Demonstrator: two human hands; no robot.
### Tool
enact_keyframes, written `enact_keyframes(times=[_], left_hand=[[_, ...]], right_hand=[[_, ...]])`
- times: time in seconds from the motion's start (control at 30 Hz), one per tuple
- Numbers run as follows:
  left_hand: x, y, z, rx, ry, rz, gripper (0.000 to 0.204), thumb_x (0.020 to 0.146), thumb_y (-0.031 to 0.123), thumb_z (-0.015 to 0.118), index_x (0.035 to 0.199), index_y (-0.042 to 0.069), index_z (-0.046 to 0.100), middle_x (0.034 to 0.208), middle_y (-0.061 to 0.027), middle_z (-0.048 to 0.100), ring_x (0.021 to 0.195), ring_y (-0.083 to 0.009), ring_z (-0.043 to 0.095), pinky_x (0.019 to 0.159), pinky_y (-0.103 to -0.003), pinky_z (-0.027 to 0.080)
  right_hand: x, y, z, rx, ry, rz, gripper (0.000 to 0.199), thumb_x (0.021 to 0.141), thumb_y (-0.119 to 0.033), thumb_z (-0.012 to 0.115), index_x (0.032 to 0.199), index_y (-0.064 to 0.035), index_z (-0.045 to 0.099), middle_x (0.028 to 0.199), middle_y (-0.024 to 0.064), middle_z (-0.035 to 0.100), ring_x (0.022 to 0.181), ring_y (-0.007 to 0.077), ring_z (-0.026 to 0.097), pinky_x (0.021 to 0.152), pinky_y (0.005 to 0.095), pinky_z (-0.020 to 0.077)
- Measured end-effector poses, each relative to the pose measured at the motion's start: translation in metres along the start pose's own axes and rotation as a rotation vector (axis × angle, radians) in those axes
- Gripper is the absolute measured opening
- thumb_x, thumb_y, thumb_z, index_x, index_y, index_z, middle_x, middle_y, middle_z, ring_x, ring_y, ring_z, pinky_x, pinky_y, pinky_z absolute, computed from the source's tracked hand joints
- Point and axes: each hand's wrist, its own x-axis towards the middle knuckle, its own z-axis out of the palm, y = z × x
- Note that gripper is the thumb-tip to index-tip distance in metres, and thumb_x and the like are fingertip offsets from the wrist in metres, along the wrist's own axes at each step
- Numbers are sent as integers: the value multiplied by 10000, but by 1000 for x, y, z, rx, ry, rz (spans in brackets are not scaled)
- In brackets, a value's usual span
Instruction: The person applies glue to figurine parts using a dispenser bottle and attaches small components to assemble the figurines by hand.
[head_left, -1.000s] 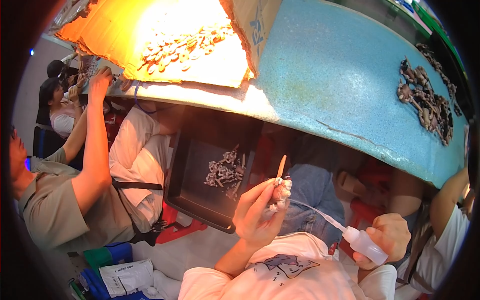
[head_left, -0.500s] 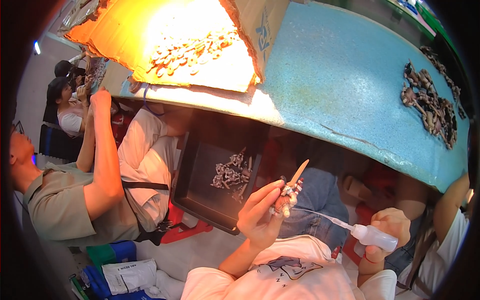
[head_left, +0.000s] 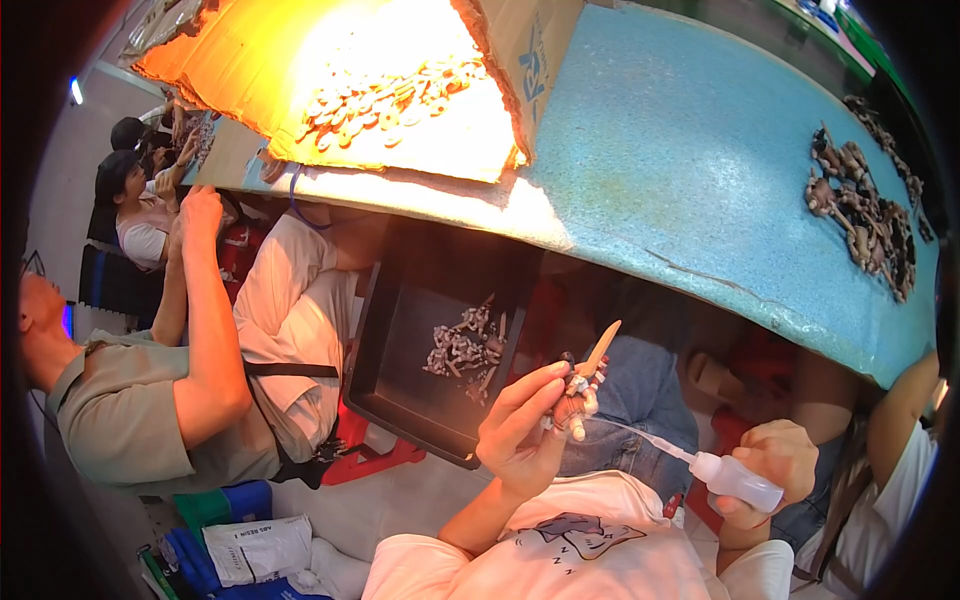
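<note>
left hand (head_left: pixel 522 428) pinches a partly hidden figure (head_left: pixel 576 405); right hand (head_left: pixel 780 462) grips a bottle (head_left: pixel 736 481), contents unclear; tray (head_left: pixel 395 375) holds indistinct pieces (head_left: pixel 464 345).

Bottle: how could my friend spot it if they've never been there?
Start at the big blue table and look below its near edge, where a right hand shows. That hand holds the bottle. Unlike the brown-and-white figure in the left hand, it's plain, cloudy white, with a long, thin spout.

White packet (head_left: pixel 260 550) (blue bag (head_left: pixel 188 562) beside it), red stool (head_left: pixel 378 462) nearby.
</note>
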Motion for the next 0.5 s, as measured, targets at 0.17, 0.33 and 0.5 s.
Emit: enact_keyframes(times=[0.17, 0.33, 0.5], left_hand=[[1, -1, -2, 28, 0, 24, 334, 738, -25, 674, 1059, -37, 581, 1090, -229, 551, 944, -243, 594, 810, -318, 501], [0, -1, -1, 28, -3, 33, 330, 742, -26, 669, 1060, -39, 580, 1093, -232, 547, 945, -245, 593, 808, -318, 503], [2, -1, 0, 28, -12, 56, 315, 756, -25, 652, 1062, -44, 576, 1090, -235, 544, 933, -250, 598, 804, -325, 514]], right_hand=[[1, -3, -4, -59, -62, -33, 452, 663, -439, 717, 811, -52, 535, 706, 42, 510, 523, 180, 472, 471, 278, 409], [0, -3, -6, -76, -90, -51, 444, 659, -427, 720, 819, -60, 529, 744, 40, 524, 545, 185, 475, 469, 281, 408], [8, -5, -1, -43, -6, -75, 411, 650, -410, 717, 774, -47, 569, 550, 21, 484, 403, 157, 433, 401, 251, 392]])
